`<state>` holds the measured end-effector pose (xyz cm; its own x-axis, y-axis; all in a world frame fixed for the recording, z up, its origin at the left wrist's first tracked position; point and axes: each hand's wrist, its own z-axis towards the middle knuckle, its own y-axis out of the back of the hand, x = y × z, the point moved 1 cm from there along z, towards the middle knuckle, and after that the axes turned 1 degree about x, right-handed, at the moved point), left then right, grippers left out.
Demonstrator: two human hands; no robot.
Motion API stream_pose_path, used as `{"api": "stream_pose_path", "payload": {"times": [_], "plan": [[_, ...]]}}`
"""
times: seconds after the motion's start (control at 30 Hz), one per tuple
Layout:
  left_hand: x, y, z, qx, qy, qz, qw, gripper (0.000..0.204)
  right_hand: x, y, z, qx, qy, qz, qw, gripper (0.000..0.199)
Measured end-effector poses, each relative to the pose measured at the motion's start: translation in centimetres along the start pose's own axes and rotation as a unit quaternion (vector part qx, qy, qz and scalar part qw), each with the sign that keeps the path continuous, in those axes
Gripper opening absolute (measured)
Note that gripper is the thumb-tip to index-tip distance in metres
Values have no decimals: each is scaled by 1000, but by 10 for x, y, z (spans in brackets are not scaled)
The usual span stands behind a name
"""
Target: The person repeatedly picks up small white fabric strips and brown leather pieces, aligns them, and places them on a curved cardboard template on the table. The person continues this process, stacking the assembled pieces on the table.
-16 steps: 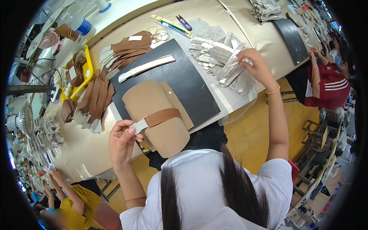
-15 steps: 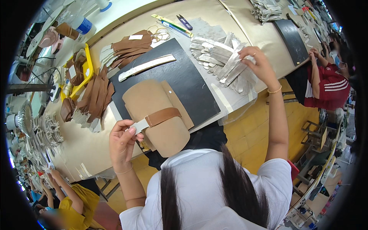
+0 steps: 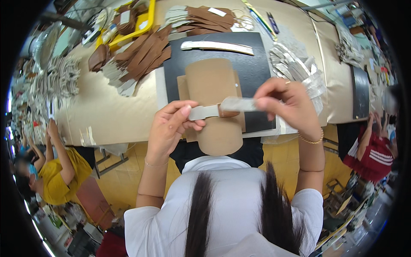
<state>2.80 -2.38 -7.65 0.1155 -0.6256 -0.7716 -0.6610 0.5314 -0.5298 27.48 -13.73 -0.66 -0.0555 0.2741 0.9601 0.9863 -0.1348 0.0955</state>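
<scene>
**Head view: both hands now on the strip over the tan panel**

Head view shows the left hand (image 3: pixel 171 128) pinching the left end of a grey strip (image 3: pixel 222 108) between thumb and fingers, and the right hand (image 3: pixel 284 107) gripping its right end with fingers closed on it. Half a second ago the right hand was far off to the right at the heap of grey strips (image 3: pixel 295 68); it has since come in to the middle, and the strip is now held level across the tan leather panel (image 3: pixel 214 103). The brown band that lay across the panel earlier is mostly hidden, only a short brown piece showing under the strip.

The panel lies on a black mat (image 3: pixel 257 64) and its rounded near end hangs over the near edge of the desk (image 3: pixel 111 115). A long pale tool (image 3: pixel 216 46) lies at the far side of the mat. Brown leather pieces (image 3: pixel 145 53) crowd the far left; bare desk surface stretches left of the mat. Another person in yellow (image 3: pixel 60 171) sits near the left edge.
</scene>
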Motion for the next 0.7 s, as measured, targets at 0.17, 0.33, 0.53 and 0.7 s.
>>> {"api": "stream_pose_path", "payload": {"times": [0.17,0.33,0.53,0.7], "plan": [[-6,-6,-3,-3,-2,-3,1000,41,4,-37,27,86,-63,-49,993,14],[-7,-7,-2,2,5,1,1000,40,2,-42,39,113,-61,-120,985,15],[-7,-8,-2,-2,14,2,1000,27,-1,-43,42,112,-64,-138,982,18],[-5,-8,-1,-7,10,36,999,23,-1,-45,40,95,-49,-150,983,20]]}}
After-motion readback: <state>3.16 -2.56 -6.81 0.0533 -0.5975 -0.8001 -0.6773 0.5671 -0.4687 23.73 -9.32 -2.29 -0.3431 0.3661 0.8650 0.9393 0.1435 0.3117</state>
